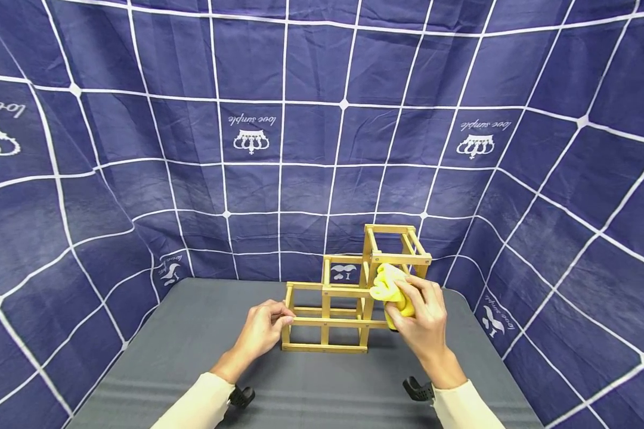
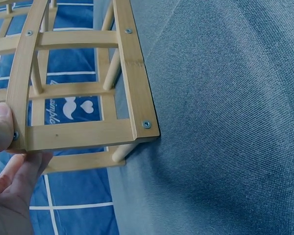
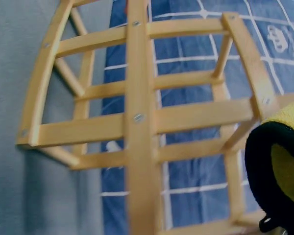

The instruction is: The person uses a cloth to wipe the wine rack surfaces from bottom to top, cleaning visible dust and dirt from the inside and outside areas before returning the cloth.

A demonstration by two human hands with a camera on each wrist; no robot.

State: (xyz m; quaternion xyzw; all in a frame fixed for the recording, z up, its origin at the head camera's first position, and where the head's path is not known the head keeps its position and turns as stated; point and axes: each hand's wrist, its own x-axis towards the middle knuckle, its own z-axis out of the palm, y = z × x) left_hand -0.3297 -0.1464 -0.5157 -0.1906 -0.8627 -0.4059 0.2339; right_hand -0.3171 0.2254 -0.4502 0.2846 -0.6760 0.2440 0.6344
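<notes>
A stepped rack (image 1: 327, 322) of light wooden slats and dowels, rising to the right, stands on the grey surface. At its low left end my left hand (image 1: 263, 329) pinches the corner; in the left wrist view the thumb (image 2: 3, 117) lies over the slat, with fingers beneath. My right hand (image 1: 426, 310) grips a bunched yellow cloth (image 1: 387, 285) at the tall end, close against an upright. Black edging with a small loop shows on the cloth (image 3: 291, 117) in the right wrist view. The right hand itself is out of that view.
Grey fabric covers the table (image 1: 311, 393) under the rack. Dark blue cloth with white grid lines (image 1: 311, 137) hangs behind and along both sides. A black strap (image 1: 242, 396) sits on the left wrist, another (image 1: 417, 389) on the right.
</notes>
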